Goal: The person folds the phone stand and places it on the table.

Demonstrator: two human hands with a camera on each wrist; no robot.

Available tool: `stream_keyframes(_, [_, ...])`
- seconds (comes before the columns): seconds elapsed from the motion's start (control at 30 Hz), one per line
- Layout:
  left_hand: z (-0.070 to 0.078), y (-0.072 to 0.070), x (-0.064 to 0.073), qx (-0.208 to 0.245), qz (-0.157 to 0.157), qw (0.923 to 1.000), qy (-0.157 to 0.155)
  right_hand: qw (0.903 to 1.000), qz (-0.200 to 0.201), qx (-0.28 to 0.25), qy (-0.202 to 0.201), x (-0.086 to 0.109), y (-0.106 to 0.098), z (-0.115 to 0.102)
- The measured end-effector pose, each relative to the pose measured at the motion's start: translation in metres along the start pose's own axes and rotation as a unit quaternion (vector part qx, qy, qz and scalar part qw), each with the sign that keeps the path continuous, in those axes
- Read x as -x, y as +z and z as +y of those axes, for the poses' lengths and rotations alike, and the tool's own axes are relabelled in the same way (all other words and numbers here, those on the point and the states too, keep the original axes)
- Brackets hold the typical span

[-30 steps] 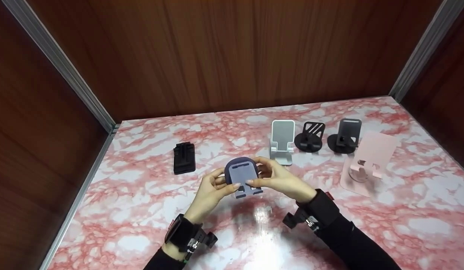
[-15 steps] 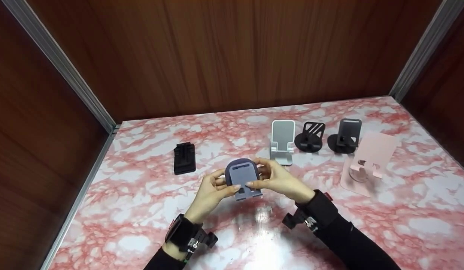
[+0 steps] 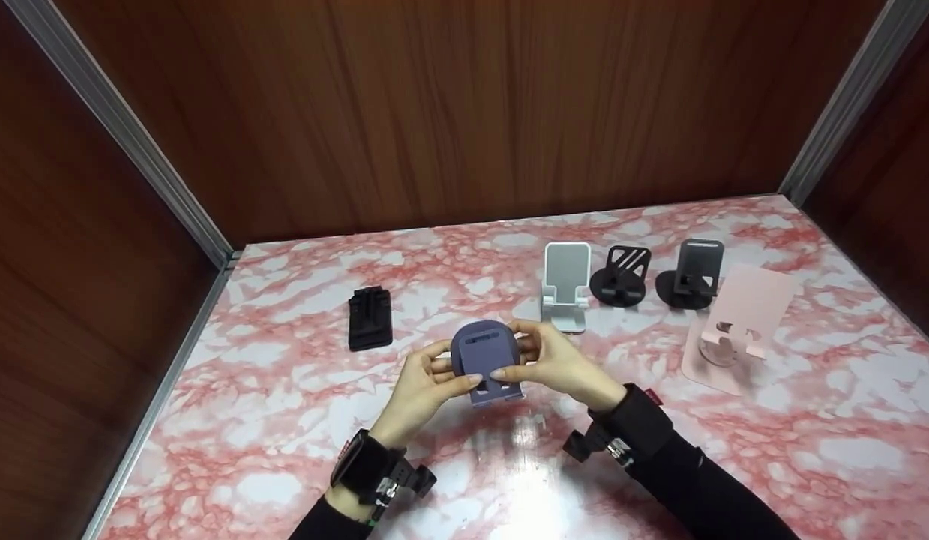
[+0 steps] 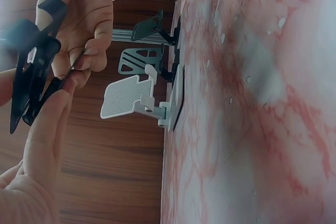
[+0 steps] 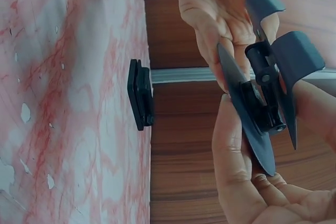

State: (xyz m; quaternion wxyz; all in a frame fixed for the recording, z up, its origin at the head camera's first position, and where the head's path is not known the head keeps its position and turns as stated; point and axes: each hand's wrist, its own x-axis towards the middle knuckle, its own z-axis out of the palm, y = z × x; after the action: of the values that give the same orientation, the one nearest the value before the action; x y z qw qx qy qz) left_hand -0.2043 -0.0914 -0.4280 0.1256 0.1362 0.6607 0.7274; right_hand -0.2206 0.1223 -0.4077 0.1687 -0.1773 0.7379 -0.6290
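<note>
1. Fingers (image 3: 439, 348) of the left hand (image 3: 425, 379) pinch one side of the purple-grey stand (image 3: 486, 351), the thumb (image 3: 460, 385) lying on its front plate (image 3: 480, 363).
2. Opposite them, fingers of the right hand (image 3: 560, 361) pinch the other side, that thumb tip just beside the left one.
3. I have the stand above the marbled counter (image 3: 247, 435), between both hands.
4. My right wrist view shows the plate apart from the round base (image 5: 261, 148), with a hinge arm (image 5: 269, 95) between and two bent lips (image 5: 298, 56) on the plate.
5. Off to the left I see a folded black stand (image 3: 370, 321) lying flat.
6. Beyond the right hand are a white stand (image 3: 567, 271), a slotted black stand (image 3: 620, 289) and a dark grey stand (image 3: 700, 264); farther right and nearer me is a pink stand (image 3: 753, 304).
</note>
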Motion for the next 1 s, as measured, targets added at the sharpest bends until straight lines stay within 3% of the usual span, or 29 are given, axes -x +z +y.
stream_keyframes(0.4, [-0.002, -0.001, -0.001, -0.004, 0.0, 1.0, 0.003, 1.0, -0.004, 0.006, -0.004, -0.001, 0.002, 0.003])
stream_keyframes(0.73, [0.001, -0.007, -0.004, -0.025, -0.001, 0.9996, -0.013, 0.9981, -0.018, -0.056, 0.016, -0.002, 0.001, 0.004])
stream_keyframes(0.9, [0.002, -0.011, -0.003, -0.094, 0.002, 0.9955, -0.013, 0.9973, -0.011, -0.072, 0.009, -0.006, 0.002, 0.006])
stream_keyframes(1.0, [0.007, -0.013, -0.001, -0.173, 0.03, 0.9844, 0.009, 0.9968, -0.007, -0.08, 0.003, -0.009, 0.001, 0.006])
